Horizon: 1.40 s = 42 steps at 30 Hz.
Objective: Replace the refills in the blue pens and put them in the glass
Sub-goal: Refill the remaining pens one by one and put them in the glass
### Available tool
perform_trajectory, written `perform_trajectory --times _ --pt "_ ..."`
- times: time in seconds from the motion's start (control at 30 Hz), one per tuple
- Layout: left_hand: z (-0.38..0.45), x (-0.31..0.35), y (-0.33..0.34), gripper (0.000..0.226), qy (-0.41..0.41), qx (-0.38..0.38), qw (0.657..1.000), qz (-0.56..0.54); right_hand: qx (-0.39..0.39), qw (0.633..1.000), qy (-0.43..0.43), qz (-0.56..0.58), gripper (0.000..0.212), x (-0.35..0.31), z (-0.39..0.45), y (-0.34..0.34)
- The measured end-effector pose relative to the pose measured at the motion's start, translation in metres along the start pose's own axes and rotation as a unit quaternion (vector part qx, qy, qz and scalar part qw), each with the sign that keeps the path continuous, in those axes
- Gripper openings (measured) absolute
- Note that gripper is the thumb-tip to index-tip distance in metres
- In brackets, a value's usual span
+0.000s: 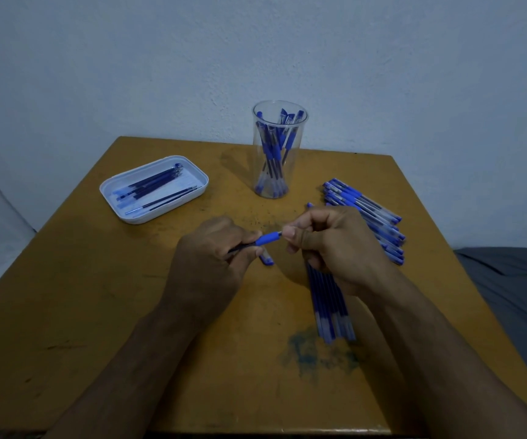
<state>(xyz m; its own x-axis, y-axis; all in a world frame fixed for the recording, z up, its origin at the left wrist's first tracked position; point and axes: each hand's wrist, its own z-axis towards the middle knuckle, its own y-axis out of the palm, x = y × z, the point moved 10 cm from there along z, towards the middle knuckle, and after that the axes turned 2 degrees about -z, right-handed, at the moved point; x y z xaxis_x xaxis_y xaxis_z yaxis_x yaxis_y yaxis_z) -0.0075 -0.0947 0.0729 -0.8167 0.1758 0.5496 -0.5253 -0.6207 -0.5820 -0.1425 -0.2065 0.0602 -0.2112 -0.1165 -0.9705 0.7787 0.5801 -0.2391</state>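
Between both hands (211, 248) (328, 245), a blue pen (267, 239), pinched at either end.

No text, label, brand or number can be read anywhere.

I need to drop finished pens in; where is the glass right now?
In the head view, the glass stands at the table's far edge, centre, between the white tray and the pen pile.

Pale blue wall (414, 74), worn ochre table (66, 312), dim light
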Motion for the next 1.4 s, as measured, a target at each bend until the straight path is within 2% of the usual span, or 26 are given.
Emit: perform_trajectory --times 0.13,0.2,0.23,0.3,0.37,0.4,0.47,0.6,0.7,0.77,0.9,0.97,1.07,1.4 --pt "0.001 -0.004 0.0 0.022 -0.021 -0.003 1.0 -0.015 0.0 1.0 0.018 0.018 0.01 0.005 0.0 0.003" --pt "0.001 -0.012 -0.002 0.022 -0.067 0.013 0.997 -0.04 0.006 0.999 0.023 0.023 0.021 0.009 0.001 0.006" --pt "-0.001 -0.02 -0.004 0.02 -0.11 0.028 0.991 -0.066 0.017 1.0 0.019 -0.011 0.03 0.01 0.001 0.006" --pt "-0.005 -0.039 -0.007 0.019 -0.197 0.055 0.973 -0.109 0.045 0.978 -0.018 -0.204 0.034 0.004 0.002 0.008" --pt "-0.008 -0.053 -0.008 0.019 -0.243 0.069 0.96 -0.119 0.03 0.918 -0.031 -0.395 0.031 0.002 0.0 0.023" --pt "-0.009 -0.057 -0.009 0.019 -0.254 0.074 0.957 -0.122 0.014 0.894 -0.017 -0.447 0.031 0.007 -0.001 0.031" --pt "-0.01 -0.061 -0.009 0.02 -0.263 0.078 0.953 -0.13 -0.001 0.875 0.002 -0.485 0.03 0.013 -0.003 0.042" --pt "-0.01 -0.059 -0.005 0.018 -0.257 0.068 0.953 -0.144 -0.001 0.868 -0.013 -0.496 0.025 0.011 -0.006 0.054" --pt "-0.01 -0.058 -0.001 0.017 -0.254 0.05 0.952 -0.163 0.017 0.901 -0.046 -0.431 0.006 0.004 -0.005 0.049" --pt "-0.01 -0.057 0.003 0.015 -0.256 0.034 0.947 -0.191 0.047 0.937 -0.049 -0.343 0.008 0.002 -0.003 0.035" --pt "-0.008 -0.047 0.009 0.013 -0.237 0.003 0.942 -0.239 0.07 0.995 -0.005 -0.077 0.004 0.01 0.001 0.008" --pt "-0.007 -0.043 0.014 0.015 -0.231 -0.01 0.939 -0.256 0.076 0.997 0.007 0.022 0.007 0.013 0.001 0.001" --pt "-0.008 -0.042 0.02 0.02 -0.229 -0.02 0.937 -0.264 0.087 0.991 -0.002 0.101 0.017 0.01 0.001 -0.006" --pt "-0.007 -0.04 0.016 0.024 -0.217 -0.023 0.943 -0.253 0.139 0.98 -0.066 0.127 0.019 -0.003 -0.004 -0.023"
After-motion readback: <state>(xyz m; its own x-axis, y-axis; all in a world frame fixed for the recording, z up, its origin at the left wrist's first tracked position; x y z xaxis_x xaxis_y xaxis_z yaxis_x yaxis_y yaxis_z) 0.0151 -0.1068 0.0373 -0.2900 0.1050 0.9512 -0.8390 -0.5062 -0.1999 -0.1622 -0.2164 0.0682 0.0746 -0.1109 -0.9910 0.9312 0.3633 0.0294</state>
